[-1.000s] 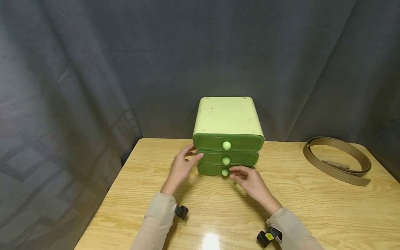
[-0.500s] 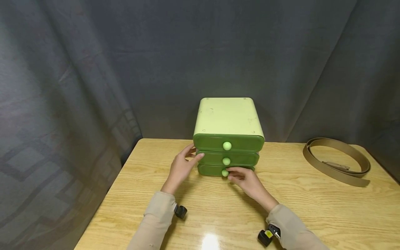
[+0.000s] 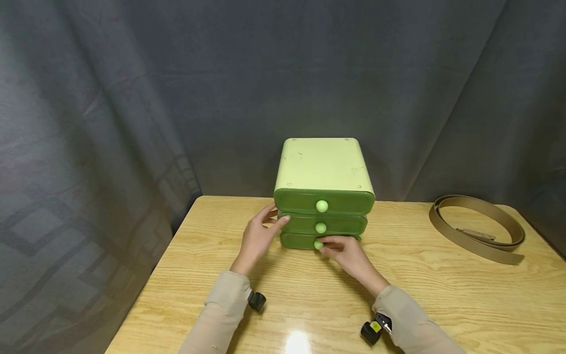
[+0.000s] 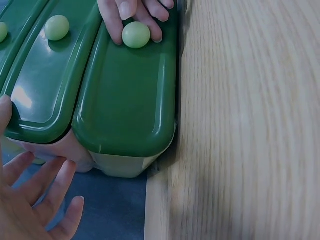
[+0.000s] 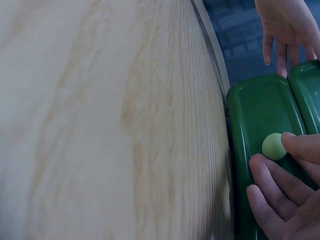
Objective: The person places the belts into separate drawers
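A small drawer cabinet (image 3: 325, 163) with a pale green top and three dark green fronts stands at the table's back. My left hand (image 3: 258, 237) is at its left side. The thumb touches the left end of the middle drawer (image 3: 305, 224), while spread, fairly straight fingers reach along the cabinet's side (image 4: 122, 165). My right hand (image 3: 351, 255) pinches the round light green knob (image 5: 274, 146) of the bottom drawer (image 4: 127, 95). In the right wrist view its thumb lies against one side of the knob and a finger against the other. The bottom front's right part is hidden behind this hand.
A brown belt (image 3: 477, 250) lies loosely coiled on the right of the wooden table (image 3: 305, 300). Dark grey curtains (image 3: 239, 98) hang behind and to the left of the table. Small black cameras (image 3: 370, 333) hang from both wrists.
My right hand has shifted slightly left, and its thumb and finger have come round the bottom knob. The left hand stays at the cabinet's side. The drawers show no visible movement.
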`<state>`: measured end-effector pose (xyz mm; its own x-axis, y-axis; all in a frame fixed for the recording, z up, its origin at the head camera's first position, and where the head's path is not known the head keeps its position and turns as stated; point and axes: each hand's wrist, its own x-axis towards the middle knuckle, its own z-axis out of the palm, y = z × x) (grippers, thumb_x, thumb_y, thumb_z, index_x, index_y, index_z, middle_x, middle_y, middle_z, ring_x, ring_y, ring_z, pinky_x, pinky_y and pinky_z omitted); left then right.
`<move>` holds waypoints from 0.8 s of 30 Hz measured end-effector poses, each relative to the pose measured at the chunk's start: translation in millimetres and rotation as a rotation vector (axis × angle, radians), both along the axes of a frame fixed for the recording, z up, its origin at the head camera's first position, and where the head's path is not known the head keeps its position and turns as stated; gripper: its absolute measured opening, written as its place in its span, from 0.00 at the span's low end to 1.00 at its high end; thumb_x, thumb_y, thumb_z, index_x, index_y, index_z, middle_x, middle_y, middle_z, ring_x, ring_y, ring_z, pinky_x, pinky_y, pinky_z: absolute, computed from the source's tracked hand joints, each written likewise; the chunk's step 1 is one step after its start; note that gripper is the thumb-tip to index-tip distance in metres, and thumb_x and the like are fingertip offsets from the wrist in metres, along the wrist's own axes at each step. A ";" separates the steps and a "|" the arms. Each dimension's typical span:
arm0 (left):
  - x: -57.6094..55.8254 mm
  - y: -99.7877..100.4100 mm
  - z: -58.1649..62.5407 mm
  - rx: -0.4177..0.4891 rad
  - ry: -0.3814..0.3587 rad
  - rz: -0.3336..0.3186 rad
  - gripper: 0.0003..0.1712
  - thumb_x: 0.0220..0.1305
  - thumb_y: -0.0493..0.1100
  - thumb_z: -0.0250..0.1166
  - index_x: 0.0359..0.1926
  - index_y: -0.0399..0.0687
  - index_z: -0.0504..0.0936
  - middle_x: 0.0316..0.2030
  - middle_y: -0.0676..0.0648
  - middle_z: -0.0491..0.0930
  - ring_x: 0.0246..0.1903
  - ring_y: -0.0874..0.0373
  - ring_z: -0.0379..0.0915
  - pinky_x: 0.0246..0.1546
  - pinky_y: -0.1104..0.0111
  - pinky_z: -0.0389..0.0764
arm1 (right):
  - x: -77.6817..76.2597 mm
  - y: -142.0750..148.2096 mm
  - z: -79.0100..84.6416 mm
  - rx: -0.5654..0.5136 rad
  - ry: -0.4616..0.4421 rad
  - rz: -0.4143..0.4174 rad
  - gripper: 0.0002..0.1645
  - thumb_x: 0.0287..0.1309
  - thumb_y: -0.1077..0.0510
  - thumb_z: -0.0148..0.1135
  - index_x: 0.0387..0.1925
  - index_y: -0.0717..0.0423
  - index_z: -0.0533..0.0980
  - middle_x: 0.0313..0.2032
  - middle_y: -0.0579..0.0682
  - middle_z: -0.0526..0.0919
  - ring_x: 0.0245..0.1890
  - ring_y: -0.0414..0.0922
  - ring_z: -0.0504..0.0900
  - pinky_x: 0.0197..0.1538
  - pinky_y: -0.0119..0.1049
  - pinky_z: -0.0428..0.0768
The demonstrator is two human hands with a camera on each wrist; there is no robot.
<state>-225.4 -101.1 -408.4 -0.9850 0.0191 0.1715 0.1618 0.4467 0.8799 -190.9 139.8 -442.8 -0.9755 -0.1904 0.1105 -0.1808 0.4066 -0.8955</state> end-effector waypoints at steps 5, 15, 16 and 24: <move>-1.4 2.3 -0.5 0.042 -0.007 -0.001 0.39 0.61 0.62 0.68 0.69 0.52 0.72 0.55 0.50 0.81 0.49 0.54 0.78 0.48 0.57 0.79 | -2.0 -1.3 0.0 -0.012 -0.011 -0.041 0.12 0.59 0.62 0.70 0.44 0.62 0.86 0.41 0.57 0.87 0.38 0.47 0.88 0.43 0.38 0.84; 2.7 4.4 -5.3 0.097 -0.009 -0.011 0.37 0.62 0.60 0.69 0.67 0.50 0.74 0.55 0.47 0.81 0.50 0.53 0.77 0.49 0.58 0.79 | 0.4 -2.5 -5.5 -0.022 -0.030 -0.105 0.10 0.55 0.59 0.74 0.39 0.57 0.88 0.40 0.53 0.88 0.44 0.48 0.85 0.45 0.35 0.82; 3.0 4.5 -5.1 0.098 -0.011 -0.011 0.37 0.62 0.60 0.69 0.67 0.50 0.74 0.56 0.47 0.80 0.49 0.53 0.77 0.49 0.58 0.79 | 0.0 -3.0 -5.8 -0.014 -0.022 -0.111 0.09 0.54 0.59 0.74 0.38 0.57 0.88 0.40 0.52 0.88 0.45 0.48 0.85 0.45 0.36 0.81; 1.0 3.4 -0.6 0.125 -0.038 -0.013 0.41 0.61 0.63 0.68 0.69 0.49 0.71 0.59 0.46 0.78 0.51 0.53 0.76 0.51 0.57 0.79 | -6.3 -7.4 -2.2 -0.013 -0.024 -0.149 0.07 0.52 0.61 0.75 0.35 0.57 0.89 0.34 0.51 0.89 0.35 0.42 0.86 0.37 0.30 0.81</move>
